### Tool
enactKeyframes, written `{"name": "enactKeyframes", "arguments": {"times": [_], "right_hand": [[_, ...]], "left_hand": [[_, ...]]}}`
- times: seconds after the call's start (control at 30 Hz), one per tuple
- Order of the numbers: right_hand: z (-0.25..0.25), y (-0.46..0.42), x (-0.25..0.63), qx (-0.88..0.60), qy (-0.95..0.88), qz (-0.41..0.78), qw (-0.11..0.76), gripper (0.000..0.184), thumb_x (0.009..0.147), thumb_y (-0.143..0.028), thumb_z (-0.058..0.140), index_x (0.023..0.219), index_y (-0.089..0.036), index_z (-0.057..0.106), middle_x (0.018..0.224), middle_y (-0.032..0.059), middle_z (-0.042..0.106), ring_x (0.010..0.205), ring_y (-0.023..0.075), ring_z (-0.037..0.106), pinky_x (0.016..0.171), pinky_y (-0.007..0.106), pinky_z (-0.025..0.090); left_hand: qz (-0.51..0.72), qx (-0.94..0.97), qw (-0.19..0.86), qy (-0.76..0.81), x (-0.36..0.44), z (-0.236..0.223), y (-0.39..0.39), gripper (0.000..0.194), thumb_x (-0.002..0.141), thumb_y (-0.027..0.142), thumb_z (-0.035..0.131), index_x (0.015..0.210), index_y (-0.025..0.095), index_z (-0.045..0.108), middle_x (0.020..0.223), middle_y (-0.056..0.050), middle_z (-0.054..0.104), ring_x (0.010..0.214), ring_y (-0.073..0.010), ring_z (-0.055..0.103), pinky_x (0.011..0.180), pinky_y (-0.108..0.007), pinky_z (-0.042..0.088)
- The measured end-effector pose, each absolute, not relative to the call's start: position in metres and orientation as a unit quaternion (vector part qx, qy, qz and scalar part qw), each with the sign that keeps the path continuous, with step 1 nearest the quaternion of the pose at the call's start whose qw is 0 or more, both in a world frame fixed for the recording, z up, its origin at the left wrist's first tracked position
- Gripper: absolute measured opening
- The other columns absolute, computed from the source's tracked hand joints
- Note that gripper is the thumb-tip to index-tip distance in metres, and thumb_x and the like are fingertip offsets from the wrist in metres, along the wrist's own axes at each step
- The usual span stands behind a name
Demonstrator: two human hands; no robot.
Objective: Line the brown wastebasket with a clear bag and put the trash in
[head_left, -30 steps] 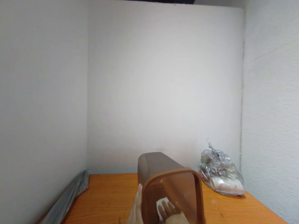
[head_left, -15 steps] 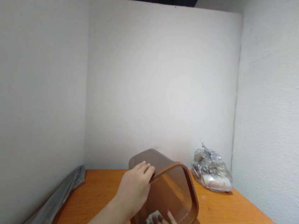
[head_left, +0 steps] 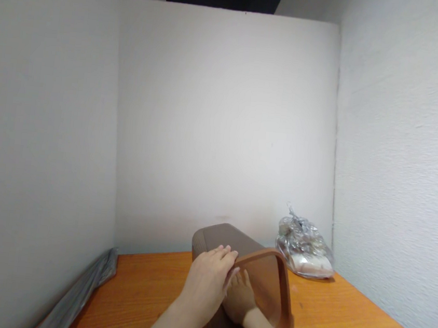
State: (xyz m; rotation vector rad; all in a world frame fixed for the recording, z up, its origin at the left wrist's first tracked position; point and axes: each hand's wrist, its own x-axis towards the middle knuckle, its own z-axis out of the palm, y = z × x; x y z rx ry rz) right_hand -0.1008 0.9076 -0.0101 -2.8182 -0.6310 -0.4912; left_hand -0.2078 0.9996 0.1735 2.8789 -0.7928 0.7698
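The left hand [head_left: 209,278] is closed over the upper left of the rim of a grey-brown, rounded-corner plastic bin [head_left: 230,238], its fingers bent across the edge. The right hand [head_left: 240,295] reaches through the bin's mouth, fingers pointing up near the inner wall; whether it grasps anything cannot be told, as its palm side is hidden. The bin lies tipped on its side, its orange-brown rim [head_left: 288,299] facing the person, on an orange wood-grain tabletop [head_left: 152,277]. Farther out, a knotted, clear plastic bag [head_left: 304,246] with pale contents rests behind the bin to the right. A long, crumpled grey plastic sheet [head_left: 84,288] lies along the left edge, beside the white wall [head_left: 49,141].
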Motion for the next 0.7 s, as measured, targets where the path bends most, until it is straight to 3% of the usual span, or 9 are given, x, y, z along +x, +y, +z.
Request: {"name": "enactKeyframes", "arguments": {"times": [0.17, 0.33, 0.47, 0.6, 0.7], "right_hand": [[-0.006, 0.890, -0.116, -0.968, -0.191, -0.130, 0.096, 0.048, 0.095, -0.021, 0.037, 0.138, -0.008, 0.055, 0.146, 0.0224, 0.047, 0.141, 0.0351, 0.037, 0.118, 0.062, 0.018], [-0.006, 0.849, -0.161, -0.965, -0.220, -0.108, 0.091, 0.052, 0.092, -0.018, 0.040, 0.143, -0.017, 0.052, 0.147, 0.0128, 0.049, 0.140, 0.0289, 0.041, 0.120, 0.053, 0.024], [0.000, 0.813, -0.195, -0.946, -0.275, -0.132, 0.109, 0.049, 0.090, -0.013, 0.042, 0.135, -0.019, 0.060, 0.135, 0.0115, 0.062, 0.129, 0.0285, 0.054, 0.115, 0.049, 0.036], [0.025, 0.794, -0.225, -0.921, -0.248, -0.257, 0.155, 0.039, 0.098, -0.019, 0.036, 0.115, -0.022, 0.071, 0.110, 0.0072, 0.076, 0.100, 0.0209, 0.072, 0.092, 0.031, 0.056], [0.059, 0.794, -0.240, -0.845, -0.243, -0.463, 0.114, 0.043, 0.099, -0.023, 0.038, 0.137, -0.013, 0.054, 0.131, 0.0136, 0.065, 0.120, 0.0250, 0.063, 0.098, 0.037, 0.054]], "left_hand": [[0.255, 0.930, 0.021, -0.265, -0.206, 0.173, 0.999, 0.031, 0.096, 0.024, 0.051, 0.126, 0.020, 0.061, 0.135, -0.008, 0.063, 0.124, -0.0266, 0.061, 0.101, -0.046, 0.054], [0.265, 0.926, 0.031, -0.266, -0.203, 0.171, 0.996, 0.029, 0.096, 0.024, 0.053, 0.123, 0.021, 0.062, 0.133, -0.008, 0.065, 0.122, -0.0268, 0.062, 0.098, -0.046, 0.055], [0.274, 0.925, 0.042, -0.259, -0.205, 0.169, 0.997, 0.030, 0.096, 0.024, 0.053, 0.124, 0.021, 0.063, 0.133, -0.008, 0.065, 0.123, -0.0270, 0.062, 0.099, -0.046, 0.055], [0.277, 0.926, 0.045, -0.253, -0.209, 0.168, 1.003, 0.032, 0.097, 0.024, 0.050, 0.126, 0.020, 0.062, 0.135, -0.009, 0.063, 0.124, -0.0270, 0.061, 0.102, -0.046, 0.054], [0.280, 0.926, 0.048, -0.250, -0.211, 0.168, 1.008, 0.034, 0.096, 0.021, 0.051, 0.128, 0.020, 0.062, 0.136, -0.009, 0.062, 0.125, -0.0261, 0.060, 0.102, -0.045, 0.053]]}}
